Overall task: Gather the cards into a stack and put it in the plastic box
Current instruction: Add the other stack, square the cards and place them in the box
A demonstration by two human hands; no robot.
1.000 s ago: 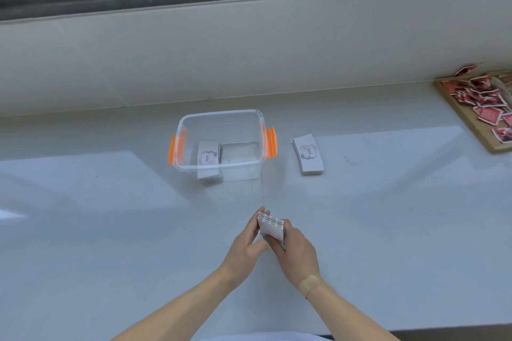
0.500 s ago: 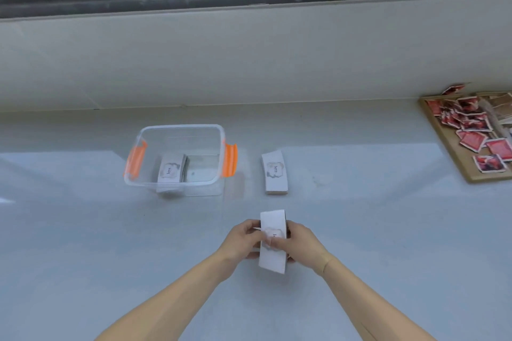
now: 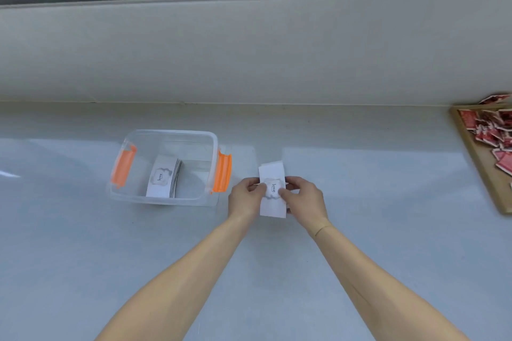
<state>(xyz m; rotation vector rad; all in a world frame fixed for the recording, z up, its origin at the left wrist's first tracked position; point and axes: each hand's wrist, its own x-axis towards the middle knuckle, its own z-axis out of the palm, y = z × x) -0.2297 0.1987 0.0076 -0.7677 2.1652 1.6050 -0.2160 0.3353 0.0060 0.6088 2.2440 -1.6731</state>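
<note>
1. The cards (image 3: 273, 199) could splay or slip apart. Both hands pinch the pack only at its long sides, and behind its far end a second white layer (image 3: 273, 167) pokes out. I cannot tell whether that is another pile lying on the counter or part of the same pack.
2. If it is a separate pile, the 2 packs may join out of line, so edges would stick out and catch on the box rim later.
3. The plastic box (image 3: 166, 167) sits just left of the hands, open, with its right orange latch (image 3: 221, 174) on the near side. A low carry to the left could knock that latch or the rim and shift the light box on the smooth counter (image 3: 83, 257).
4. 1 stack (image 3: 163, 180) already leans in the box, fanned slightly to the right. Dropping more cards on it from a height could scatter both.
5. The left hand (image 3: 245, 199) is curled, thumb on top near the printed label and fingers tucked at the pack's left edge, closed on the cards.
6. The right hand (image 3: 303, 199) mirrors it, thumb on the label and fingers wrapped round the right edge, also gripping the cards.
7. Both forearms reach forward and converge, wrists low near the counter.
8. The red cards on the wooden board (image 3: 471, 163) at far right lie well apart.
</note>
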